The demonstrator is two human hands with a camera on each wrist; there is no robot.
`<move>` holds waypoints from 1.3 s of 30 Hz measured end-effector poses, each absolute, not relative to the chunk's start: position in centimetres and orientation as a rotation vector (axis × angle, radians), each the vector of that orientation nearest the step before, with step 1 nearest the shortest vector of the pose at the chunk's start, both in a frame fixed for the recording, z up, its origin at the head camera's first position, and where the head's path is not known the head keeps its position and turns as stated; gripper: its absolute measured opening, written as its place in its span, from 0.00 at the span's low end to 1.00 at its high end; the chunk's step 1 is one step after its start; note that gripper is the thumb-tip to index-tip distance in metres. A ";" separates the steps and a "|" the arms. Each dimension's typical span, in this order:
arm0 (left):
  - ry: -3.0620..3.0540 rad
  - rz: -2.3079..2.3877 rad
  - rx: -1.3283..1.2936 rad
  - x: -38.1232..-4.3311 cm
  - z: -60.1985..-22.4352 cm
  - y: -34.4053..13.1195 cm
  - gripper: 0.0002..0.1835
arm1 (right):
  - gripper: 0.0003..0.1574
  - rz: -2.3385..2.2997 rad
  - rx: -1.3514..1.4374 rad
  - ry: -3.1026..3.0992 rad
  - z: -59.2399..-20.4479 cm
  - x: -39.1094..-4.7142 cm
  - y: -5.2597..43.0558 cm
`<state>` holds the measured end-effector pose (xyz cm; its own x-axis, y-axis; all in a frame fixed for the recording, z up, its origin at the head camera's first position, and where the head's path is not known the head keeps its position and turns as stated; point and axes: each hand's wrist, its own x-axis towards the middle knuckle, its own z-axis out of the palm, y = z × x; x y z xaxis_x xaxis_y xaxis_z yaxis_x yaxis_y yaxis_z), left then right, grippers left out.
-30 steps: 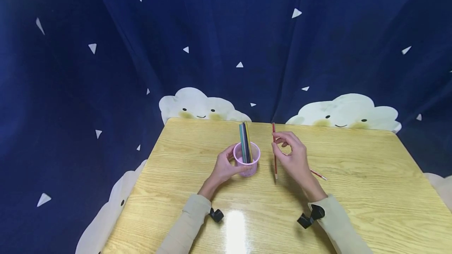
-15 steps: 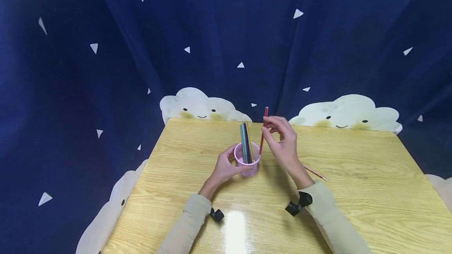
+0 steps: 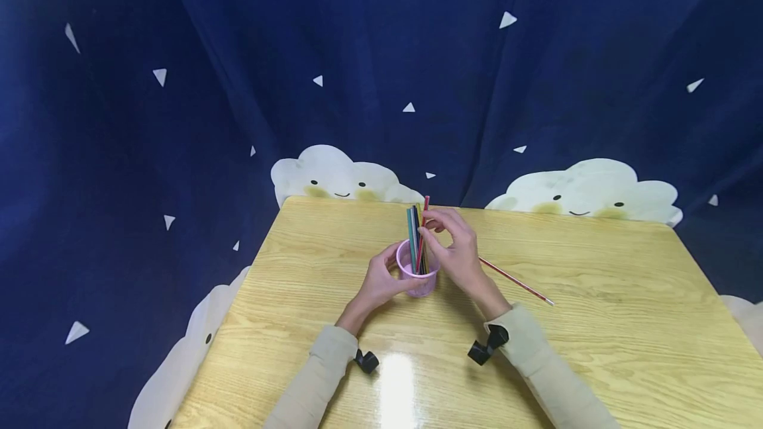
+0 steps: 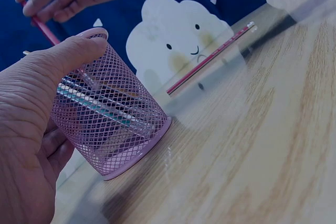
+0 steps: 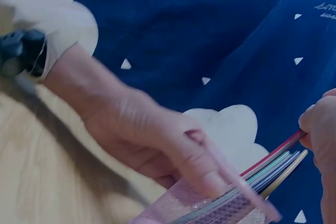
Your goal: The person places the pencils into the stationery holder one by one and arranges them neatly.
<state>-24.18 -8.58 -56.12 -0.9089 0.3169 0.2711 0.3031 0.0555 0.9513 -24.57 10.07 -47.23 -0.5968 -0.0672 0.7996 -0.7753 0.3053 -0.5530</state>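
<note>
A pink mesh pencil cup [image 4: 113,108] stands on the table, and my left hand [image 3: 379,281] grips it round its side. Several pencils [image 3: 411,237] in teal, dark and yellow lean together inside the cup. Between thumb and fingertips my right hand [image 3: 456,250] pinches a red pencil [image 3: 426,204] near its upper end. The red pencil's lower part is inside the cup's rim, beside the other pencils; whether its tip touches the bottom cannot be seen. Another red pencil [image 3: 518,280] lies on the table right of the cup, below my right forearm.
The wooden table [image 3: 596,349] ends at the back against a dark blue curtain [image 3: 369,51] with white triangles and smiling clouds. A black wrist camera [image 3: 489,344] sits on my right sleeve, another [image 3: 366,361] on the left.
My right hand has moved left with the red pencil, first raising it from beside the cup, then lowering its end into the cup. The left hand and cup stay in place.
</note>
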 end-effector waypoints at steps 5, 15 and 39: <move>2.278 2.042 0.685 -24.2 -56.2 -8.6 0.44 | 0.21 1.297 0.801 -1.972 -48.6 -24.7 10.4; 2.270 2.042 0.704 -24.1 -56.2 -8.6 0.44 | 0.19 1.253 0.825 -2.108 -49.6 -24.8 10.1; 2.289 2.035 0.683 -24.2 -56.3 -8.6 0.44 | 0.17 1.188 0.704 -2.253 -50.1 -23.9 10.1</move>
